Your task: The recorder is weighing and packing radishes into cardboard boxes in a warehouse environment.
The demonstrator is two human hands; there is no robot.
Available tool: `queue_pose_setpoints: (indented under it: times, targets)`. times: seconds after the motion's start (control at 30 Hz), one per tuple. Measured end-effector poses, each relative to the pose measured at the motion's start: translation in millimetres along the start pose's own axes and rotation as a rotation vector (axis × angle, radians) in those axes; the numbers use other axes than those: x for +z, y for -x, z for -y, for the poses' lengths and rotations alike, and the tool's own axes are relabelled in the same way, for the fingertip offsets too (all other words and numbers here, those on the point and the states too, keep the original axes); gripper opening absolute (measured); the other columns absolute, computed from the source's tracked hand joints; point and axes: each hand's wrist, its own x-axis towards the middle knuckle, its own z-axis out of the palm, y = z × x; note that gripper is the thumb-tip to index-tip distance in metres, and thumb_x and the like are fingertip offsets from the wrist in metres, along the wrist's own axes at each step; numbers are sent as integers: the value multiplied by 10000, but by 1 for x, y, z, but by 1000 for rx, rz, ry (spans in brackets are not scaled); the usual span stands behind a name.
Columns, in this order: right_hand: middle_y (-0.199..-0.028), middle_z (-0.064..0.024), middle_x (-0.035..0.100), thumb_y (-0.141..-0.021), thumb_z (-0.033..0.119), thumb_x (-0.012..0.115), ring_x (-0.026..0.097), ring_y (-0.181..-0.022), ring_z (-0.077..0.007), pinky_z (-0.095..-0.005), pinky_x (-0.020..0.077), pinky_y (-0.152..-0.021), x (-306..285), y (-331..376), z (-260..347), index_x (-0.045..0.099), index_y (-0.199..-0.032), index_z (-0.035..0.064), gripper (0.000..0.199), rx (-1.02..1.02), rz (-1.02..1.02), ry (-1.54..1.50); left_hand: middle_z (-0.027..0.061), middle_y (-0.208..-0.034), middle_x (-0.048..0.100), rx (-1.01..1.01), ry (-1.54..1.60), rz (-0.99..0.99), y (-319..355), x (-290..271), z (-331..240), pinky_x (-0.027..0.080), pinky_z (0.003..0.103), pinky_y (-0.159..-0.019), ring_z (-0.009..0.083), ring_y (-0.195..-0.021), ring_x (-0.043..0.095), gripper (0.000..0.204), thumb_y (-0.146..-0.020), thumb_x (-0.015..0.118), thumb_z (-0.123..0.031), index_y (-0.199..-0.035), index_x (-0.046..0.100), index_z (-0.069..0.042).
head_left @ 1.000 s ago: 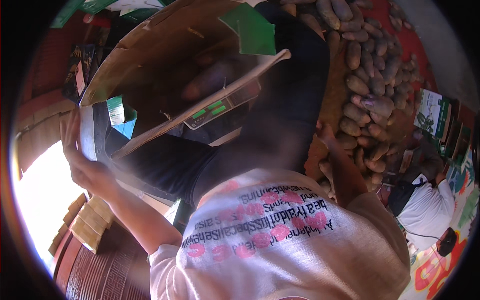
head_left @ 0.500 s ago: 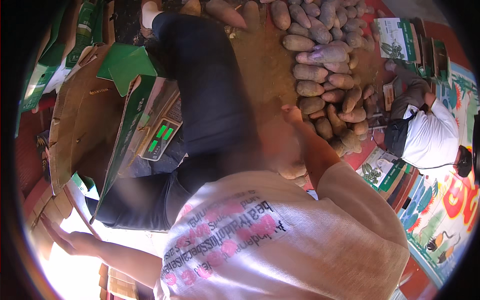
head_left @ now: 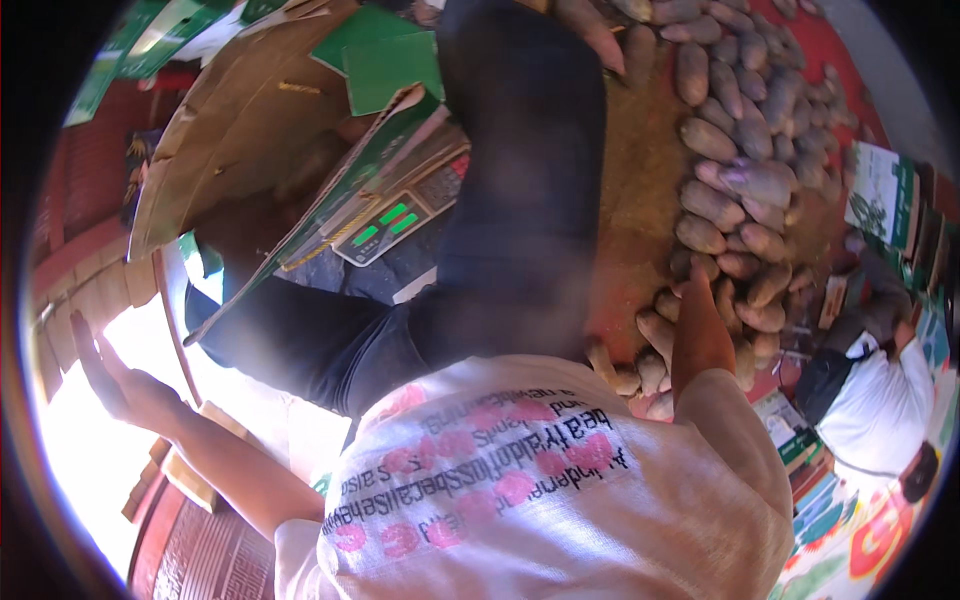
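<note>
Over red floor (head_left: 868, 118), poised right grip (head_left: 697, 285) at sweet potatoes (head_left: 712, 205).
Held left grip (head_left: 112, 386) spread; couldn't tell right's; probably needed full-palm cradling.

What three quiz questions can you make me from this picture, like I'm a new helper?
1. Which hand is at the tuber pile?
2. True or false: the left hand is open and empty.
3. What colour glows on the scale beside the cardboard box?
A) red
B) green
C) blue

Key:
1. The right hand.
2. True.
3. B.
</note>
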Motion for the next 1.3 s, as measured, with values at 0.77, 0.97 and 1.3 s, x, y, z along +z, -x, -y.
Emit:
queue_pose_setpoints:
  times: [0.77,0.97,1.3]
  targets:
    - [-1357,-229,426,-652,576,869,424,-1322,-442,-496,368,-1148,8,119,-194,346,-1413,10,1083,-984,-143,1402,69,-1351,677,28,-73,-7,24,11,37,488,370,-1049,234,-1250,631,357,-1041,582,-292,-1328,691,-110]
    - [-1505,-241,401,-648,494,902,427,-1404,-392,-457,404,-1142,47,111,-161,218,-1517,26,1201,-743,-55,1404,104,-1331,682,64,-63,3,31,11,40,488,378,-1062,250,-1279,615,327,-1031,617,-198,-1311,679,-40]
    - [-1275,-215,652,-684,270,855,639,-1162,-371,-443,519,-988,41,187,-28,511,-1354,9,796,-849,-15,1090,119,-1324,683,96,82,-7,23,25,88,492,349,-1039,237,-1221,645,320,-1030,585,-133,-1317,672,-22]
